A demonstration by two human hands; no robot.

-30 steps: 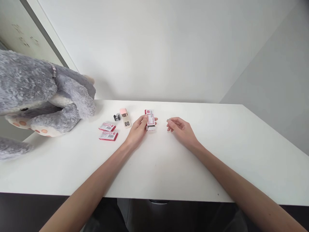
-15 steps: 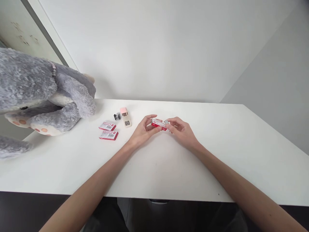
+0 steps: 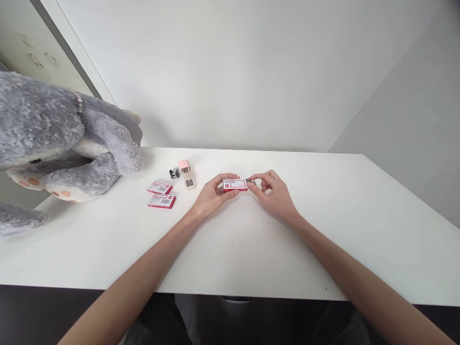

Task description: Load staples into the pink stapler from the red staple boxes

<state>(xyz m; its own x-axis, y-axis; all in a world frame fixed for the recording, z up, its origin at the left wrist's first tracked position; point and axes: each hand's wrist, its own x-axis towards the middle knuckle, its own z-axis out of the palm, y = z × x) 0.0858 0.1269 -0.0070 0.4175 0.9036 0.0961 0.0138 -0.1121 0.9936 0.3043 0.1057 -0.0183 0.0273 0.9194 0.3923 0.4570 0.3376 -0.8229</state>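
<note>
My left hand (image 3: 215,194) grips a small red-and-white box (image 3: 234,184) above the white table, its thumb along the near side and its fingers behind. At the box's right end, my right hand (image 3: 270,189) pinches a small grey metallic piece (image 3: 250,181) between thumb and forefinger. The piece resembles a row of staples and meets the box's end; how much of it sits inside is hidden. Two similar red-and-white boxes, a farther one (image 3: 160,187) and a nearer one (image 3: 161,201), lie to the left of my left hand.
Behind the two boxes lie a cream-and-pink handheld item (image 3: 187,176) and a small black-and-silver object (image 3: 174,173). A large grey plush toy (image 3: 104,134) sits on the left of the white table (image 3: 237,258). A white wall (image 3: 233,72) rises behind.
The held box has turned from slanting to nearly level, its printed white face now more visible. My right hand has shifted slightly to the right, still pinching the grey piece.
</note>
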